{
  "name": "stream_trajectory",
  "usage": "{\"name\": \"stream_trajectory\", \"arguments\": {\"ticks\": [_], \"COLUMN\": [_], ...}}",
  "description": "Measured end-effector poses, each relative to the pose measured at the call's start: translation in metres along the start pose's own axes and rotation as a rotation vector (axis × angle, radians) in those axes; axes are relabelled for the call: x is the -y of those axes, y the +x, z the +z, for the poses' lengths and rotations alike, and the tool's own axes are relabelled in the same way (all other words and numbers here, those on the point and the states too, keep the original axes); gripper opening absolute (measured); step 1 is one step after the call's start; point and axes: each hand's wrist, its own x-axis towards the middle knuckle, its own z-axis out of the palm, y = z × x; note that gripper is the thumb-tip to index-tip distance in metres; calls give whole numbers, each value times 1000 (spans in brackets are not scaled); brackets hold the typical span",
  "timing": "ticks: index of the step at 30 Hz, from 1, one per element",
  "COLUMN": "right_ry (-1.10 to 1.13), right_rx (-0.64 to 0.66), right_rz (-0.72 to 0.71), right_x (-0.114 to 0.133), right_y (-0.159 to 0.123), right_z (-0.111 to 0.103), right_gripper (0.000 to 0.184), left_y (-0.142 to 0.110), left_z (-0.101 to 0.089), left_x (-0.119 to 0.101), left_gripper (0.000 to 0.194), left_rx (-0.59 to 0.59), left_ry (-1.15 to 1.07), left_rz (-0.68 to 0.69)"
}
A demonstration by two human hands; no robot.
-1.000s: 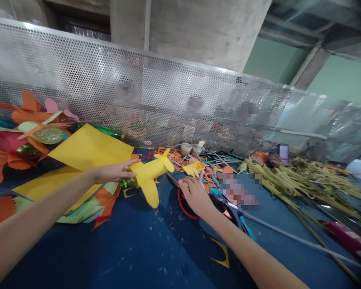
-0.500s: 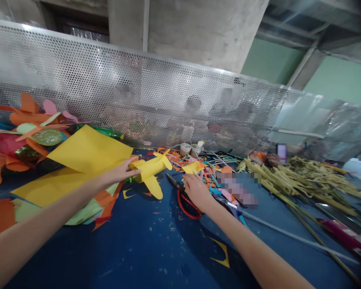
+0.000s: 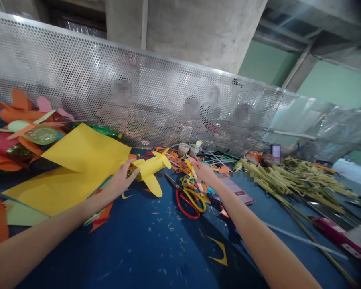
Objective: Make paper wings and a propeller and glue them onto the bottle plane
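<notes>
A toy plane (image 3: pixel 150 166) made of yellow paper around a small green bottle lies near the middle of the blue table. My left hand (image 3: pixel 124 175) is closed around its bottle end, at the left. Over a heap of colored paper scraps, my right hand (image 3: pixel 203 171) pinches a yellow paper piece (image 3: pixel 190 165). Its fingertips are partly hidden. Scissors (image 3: pixel 179 187) with one red and one yellow handle lie on the table between my hands, untouched. Large yellow sheets (image 3: pixel 87 150) lie beside and beneath my left forearm.
Bottle planes in orange and pink paper (image 3: pixel 24 120) crowd the left. Small cups (image 3: pixel 183 149) stand behind the scraps. A phone (image 3: pixel 236 188) lies right of my right hand, near dried husks (image 3: pixel 276 176). A perforated metal screen (image 3: pixel 156 88) runs behind, with people beyond it.
My right hand has moved from the scissors up to the scraps and taken hold of a yellow paper piece. The scissors now lie free. My left hand keeps the toy plane, shifted slightly.
</notes>
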Motion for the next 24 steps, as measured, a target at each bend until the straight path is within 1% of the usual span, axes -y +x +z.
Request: {"name": "stream_trajectory", "arguments": {"ticks": [1, 2, 5, 8, 11, 15, 19, 24], "right_ry": [53, 109, 286, 481, 619, 661, 593, 527], "right_rx": [-14, -36, -142, -229, -259, -217, -102, 14], "right_rz": [29, 47, 92, 136, 200, 293, 361, 397], "right_x": [-3, -6, -15, -21, -26, -32, -35, -30], "right_y": [3, 7, 14, 18, 18, 16, 12, 5], "right_z": [-8, -16, -33, -36, -28, -17, -10, 1], "right_gripper": [24, 27, 26, 25, 26, 30, 30, 29], "left_y": [0, 1, 0, 0, 0, -1, -2, 0], "left_z": [0, 0, 1, 1, 0, 0, -1, 0], "left_x": [1, 1, 1, 1, 1, -1, -1, 3], "left_gripper": [53, 53, 53, 51, 52, 51, 52, 52], "left_rx": [1, 0, -1, 4, 7, 20, 19, 4], "left_ry": [2, 3, 3, 3, 3, -3, -11, -48], "left_rz": [-3, -6, -10, -14, -18, -17, -2, -3]}}
